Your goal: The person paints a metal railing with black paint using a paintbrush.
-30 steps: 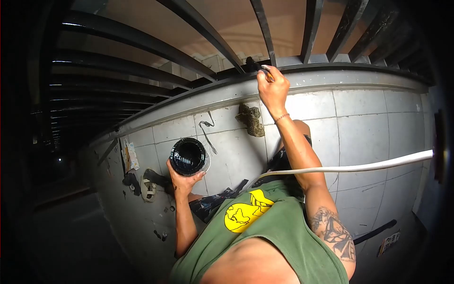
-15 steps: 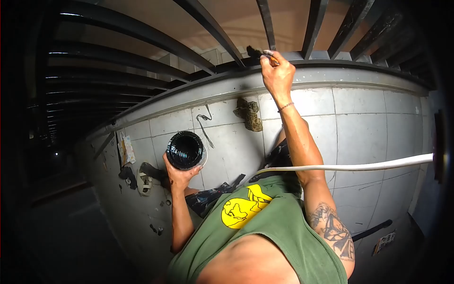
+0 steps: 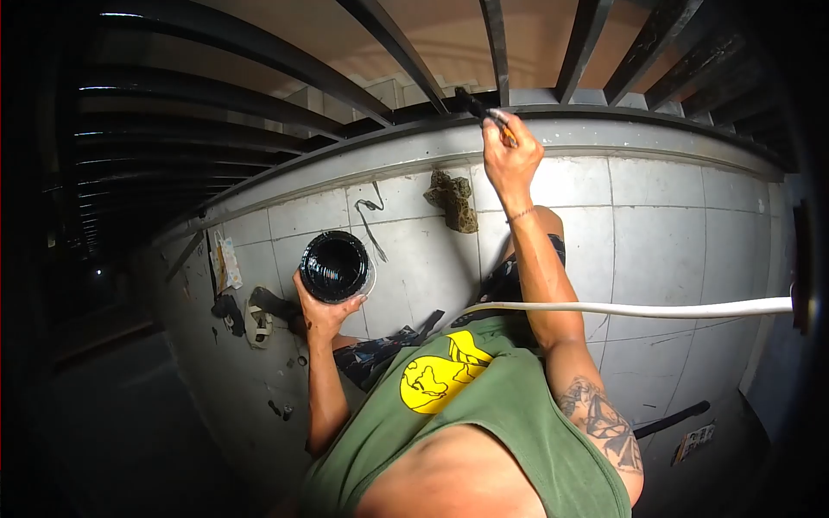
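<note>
- One lidless paint can [image 3: 335, 266], black inside: cupped from below in the left hand [image 3: 324, 312], fingers wrapped round it, above the tiled floor [image 3: 665, 224].
- One brush [image 3: 477, 107]: gripped in the right hand [image 3: 511, 160], bristles at the foot of the dark railing [image 3: 496, 43].
- One rag [image 3: 453, 198] and one white hose [image 3: 656, 309] are noted.
- Railing bars: perhaps five are lit, the rest lost in shadow.

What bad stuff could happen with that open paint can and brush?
The round open can of black paint rests in just the left hand above the pale grey floor tiles, so it could tip and spill. The thin black-tipped brush in the right hand meets the dark metal railing; drips may stain the grey ledge.
</note>
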`<action>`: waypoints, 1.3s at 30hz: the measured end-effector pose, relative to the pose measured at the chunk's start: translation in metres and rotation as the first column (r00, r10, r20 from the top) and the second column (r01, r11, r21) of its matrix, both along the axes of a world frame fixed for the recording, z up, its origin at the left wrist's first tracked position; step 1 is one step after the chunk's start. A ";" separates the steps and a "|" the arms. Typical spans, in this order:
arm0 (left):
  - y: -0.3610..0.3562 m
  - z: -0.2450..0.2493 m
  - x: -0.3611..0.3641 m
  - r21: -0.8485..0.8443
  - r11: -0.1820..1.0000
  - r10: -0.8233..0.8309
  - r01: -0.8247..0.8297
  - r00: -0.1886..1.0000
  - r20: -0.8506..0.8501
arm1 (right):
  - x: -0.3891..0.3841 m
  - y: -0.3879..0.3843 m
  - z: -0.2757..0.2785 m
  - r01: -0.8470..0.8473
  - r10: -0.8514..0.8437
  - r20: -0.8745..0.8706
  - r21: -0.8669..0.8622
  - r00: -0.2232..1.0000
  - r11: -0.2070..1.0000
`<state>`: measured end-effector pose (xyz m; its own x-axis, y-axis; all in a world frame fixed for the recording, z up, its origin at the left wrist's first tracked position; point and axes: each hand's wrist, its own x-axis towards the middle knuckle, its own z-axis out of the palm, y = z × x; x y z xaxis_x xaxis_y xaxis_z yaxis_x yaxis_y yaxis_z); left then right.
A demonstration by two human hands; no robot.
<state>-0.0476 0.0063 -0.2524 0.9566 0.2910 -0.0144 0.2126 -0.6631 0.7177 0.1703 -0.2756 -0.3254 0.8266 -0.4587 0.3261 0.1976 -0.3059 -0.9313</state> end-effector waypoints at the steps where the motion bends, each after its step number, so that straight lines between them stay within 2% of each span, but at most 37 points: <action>1: -0.001 0.001 0.001 -0.006 1.000 -0.001 0.001 1.000 0.000 | 0.002 0.000 -0.002 0.002 -0.002 -0.002 -0.002 1.000 1.000; 3: -0.003 0.001 0.004 -0.047 0.999 0.001 -0.001 1.000 0.021 | 0.009 0.001 -0.009 -0.035 0.064 -0.212 0.139 0.975 0.990; 4: -0.004 0.001 0.003 -0.086 0.996 0.011 -0.008 0.999 0.032 | 0.010 0.001 -0.014 -0.061 0.075 -0.204 0.074 0.976 0.995; 7: 0.000 -0.005 0.002 -0.005 1.000 -0.009 0.009 0.999 0.038 | 0.004 -0.004 -0.014 -0.075 0.063 -0.215 -0.046 0.975 0.996; 8: 0.001 -0.006 0.000 0.041 0.999 -0.024 0.023 0.999 0.044 | 0.000 -0.003 -0.018 0.016 -0.025 -0.044 -0.195 0.999 0.981; 9: 0.000 -0.008 -0.002 -0.065 0.997 0.034 -0.032 0.999 0.038 | 0.000 -0.002 -0.020 0.126 -0.083 0.145 -0.319 0.986 0.939; 10: 0.000 -0.010 -0.005 -0.075 0.996 0.051 -0.048 0.998 0.036 | -0.003 -0.001 -0.022 0.110 -0.066 0.144 -0.329 0.987 0.938; 12: 0.001 -0.012 -0.006 0.005 0.999 0.033 -0.033 0.999 0.033 | -0.008 0.001 -0.018 0.055 0.035 0.164 -0.515 0.986 0.855; 14: 0.000 -0.014 -0.008 -0.007 0.999 0.038 -0.038 0.999 0.019 | -0.008 0.007 -0.016 -0.026 0.064 0.030 -0.694 0.998 0.719; 16: 0.005 -0.017 -0.014 -0.044 0.996 0.076 -0.074 0.997 0.031 | -0.008 0.016 -0.028 -0.083 0.090 -0.030 -0.727 0.996 0.681; 17: 0.007 -0.019 -0.015 -0.081 0.993 0.085 -0.082 0.995 0.042 | -0.012 0.022 -0.032 -0.157 0.121 -0.100 -0.674 0.988 0.722; 20: 0.009 -0.018 -0.019 -0.039 0.995 0.092 -0.091 0.995 0.029 | -0.024 0.031 -0.035 -0.215 0.276 0.056 -0.487 0.960 0.847; 22: 0.008 -0.014 -0.018 0.007 0.997 0.082 -0.082 0.996 0.023 | -0.035 0.028 -0.033 -0.186 0.254 0.103 -0.432 0.962 0.882; 24: 0.006 -0.012 -0.016 -0.054 0.993 0.107 -0.105 0.994 0.036 | -0.050 0.022 -0.035 -0.168 0.186 0.031 -0.314 0.982 0.935; 25: 0.006 -0.011 -0.015 -0.053 0.993 0.107 -0.105 0.994 0.038 | -0.054 0.023 -0.041 -0.184 0.227 0.118 -0.296 0.967 0.937; 27: 0.006 -0.010 -0.014 0.018 0.996 0.089 -0.089 0.996 0.013 | -0.054 0.020 -0.053 -0.365 0.443 0.120 -0.403 0.888 0.839; 29: 0.007 -0.011 -0.014 0.057 0.996 0.066 -0.066 0.998 0.002 | -0.037 0.020 -0.065 -0.452 0.563 0.099 -0.490 0.821 0.745; 31: 0.006 -0.008 -0.012 0.101 0.994 0.048 -0.047 0.999 -0.002 | -0.022 0.015 -0.072 -0.444 0.562 0.104 -0.504 0.821 0.741; 32: 0.003 -0.005 -0.011 0.054 0.996 0.067 -0.066 0.998 -0.010 | -0.016 0.011 -0.074 -0.441 0.571 0.113 -0.520 0.813 0.731; 33: 0.000 -0.004 -0.010 0.007 0.996 0.093 -0.093 0.995 -0.020 | -0.017 0.005 -0.080 -0.419 0.533 0.098 -0.506 0.841 0.754; 36: 0.004 -0.007 -0.013 0.046 0.997 0.056 -0.056 0.998 -0.007 | -0.025 -0.029 -0.088 -0.297 0.406 0.136 -0.482 0.904 0.824; 39: 0.005 -0.005 -0.014 -0.009 0.997 0.075 -0.075 0.997 -0.021 | -0.044 -0.057 -0.092 -0.078 0.194 0.180 -0.508 0.964 0.858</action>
